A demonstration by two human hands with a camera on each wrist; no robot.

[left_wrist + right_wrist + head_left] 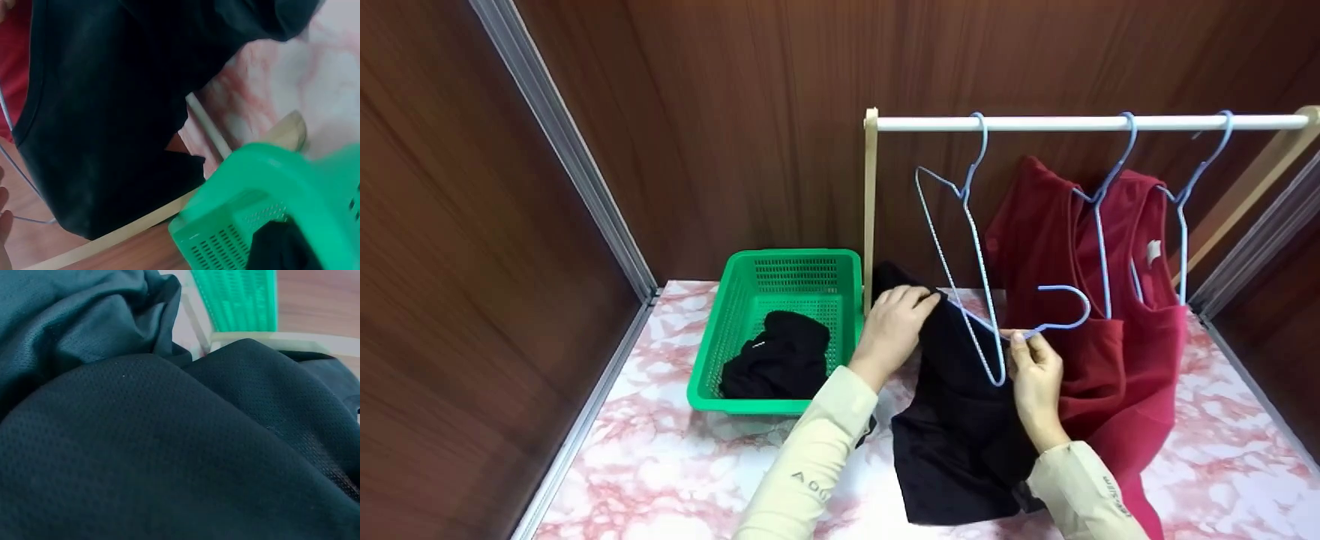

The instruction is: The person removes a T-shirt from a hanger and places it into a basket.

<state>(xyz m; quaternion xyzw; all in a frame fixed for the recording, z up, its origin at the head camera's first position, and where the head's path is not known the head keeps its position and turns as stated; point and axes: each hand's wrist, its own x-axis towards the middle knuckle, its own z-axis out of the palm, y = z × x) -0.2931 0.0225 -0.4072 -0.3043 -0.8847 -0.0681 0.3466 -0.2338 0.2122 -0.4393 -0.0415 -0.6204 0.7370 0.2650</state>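
Note:
A black garment (960, 442) hangs down toward the tabletop, its mesh-like cloth filling most of the right wrist view. A light-blue wire hanger (1065, 327) is partly inside the garment, and its hook points to the right. My right hand (1039, 371) pinches this hanger below the hook, between thumb and fingers. On the garment's upper left edge, my left hand (896, 322) grips the cloth near the hanger's far arm. In the left wrist view, the black cloth (107, 124) shows a curved hemmed edge. The part of the hanger under the cloth is hidden.
A bare blue hanger (976, 247) dangles from the white rail (1057, 124) in front of the black garment. Red sleeveless garments (1035, 240) hang to the right. A green basket (701, 375) with black clothing (784, 360) stands left of the wooden post (871, 195).

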